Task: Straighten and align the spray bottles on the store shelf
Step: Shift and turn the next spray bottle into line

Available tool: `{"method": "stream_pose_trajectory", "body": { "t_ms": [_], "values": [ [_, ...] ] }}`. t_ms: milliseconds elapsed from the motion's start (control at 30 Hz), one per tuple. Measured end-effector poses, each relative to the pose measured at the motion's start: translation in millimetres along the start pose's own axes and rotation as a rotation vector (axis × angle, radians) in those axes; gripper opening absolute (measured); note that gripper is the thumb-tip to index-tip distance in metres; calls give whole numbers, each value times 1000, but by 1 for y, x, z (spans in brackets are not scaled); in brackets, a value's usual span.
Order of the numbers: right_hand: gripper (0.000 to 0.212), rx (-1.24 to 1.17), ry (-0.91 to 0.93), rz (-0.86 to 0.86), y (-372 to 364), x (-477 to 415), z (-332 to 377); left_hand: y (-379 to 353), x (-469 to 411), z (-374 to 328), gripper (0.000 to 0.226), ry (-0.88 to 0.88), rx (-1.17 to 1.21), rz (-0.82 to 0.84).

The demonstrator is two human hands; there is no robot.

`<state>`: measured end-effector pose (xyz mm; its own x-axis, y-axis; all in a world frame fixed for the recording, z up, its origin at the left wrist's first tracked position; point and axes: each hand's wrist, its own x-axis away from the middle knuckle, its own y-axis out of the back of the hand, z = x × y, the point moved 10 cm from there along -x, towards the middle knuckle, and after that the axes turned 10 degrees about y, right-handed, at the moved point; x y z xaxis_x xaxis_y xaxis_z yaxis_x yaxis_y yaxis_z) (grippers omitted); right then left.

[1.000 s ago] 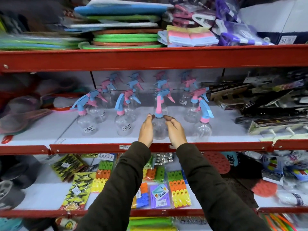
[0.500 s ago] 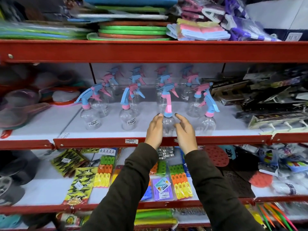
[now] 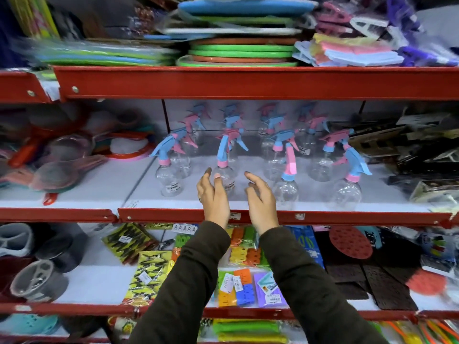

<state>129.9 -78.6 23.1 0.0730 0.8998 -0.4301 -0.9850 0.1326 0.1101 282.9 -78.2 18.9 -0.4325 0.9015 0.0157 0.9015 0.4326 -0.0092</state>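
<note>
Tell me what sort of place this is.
Most likely a household-goods shop: red shelving with price tags on its edges, rows of identical spray bottles bearing stickers, and packaged clothes pegs hung below.

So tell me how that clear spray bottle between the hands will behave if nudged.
The spray bottle looks empty, so probably light and quick to slide on the smooth white shelf. Its tall trigger head over a narrow body likely makes it tippy. Neighbours stand close, so it may knock one.
</note>
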Motion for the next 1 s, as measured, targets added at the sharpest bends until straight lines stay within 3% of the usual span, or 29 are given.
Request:
{"method": "stream_pose_trajectory", "body": {
  "t_ms": [300, 833, 1000],
  "values": [
    [46, 41, -81, 40, -46, -33, -10, -10, -47, 0, 52, 159, -53, 314],
    [43, 136, -2, -10, -37, 12, 9, 11, -9, 1, 49, 35, -89, 407],
    [43, 167, 115, -208, -23, 28, 28, 36, -4, -7, 45, -79, -73, 296]
  ]
}}
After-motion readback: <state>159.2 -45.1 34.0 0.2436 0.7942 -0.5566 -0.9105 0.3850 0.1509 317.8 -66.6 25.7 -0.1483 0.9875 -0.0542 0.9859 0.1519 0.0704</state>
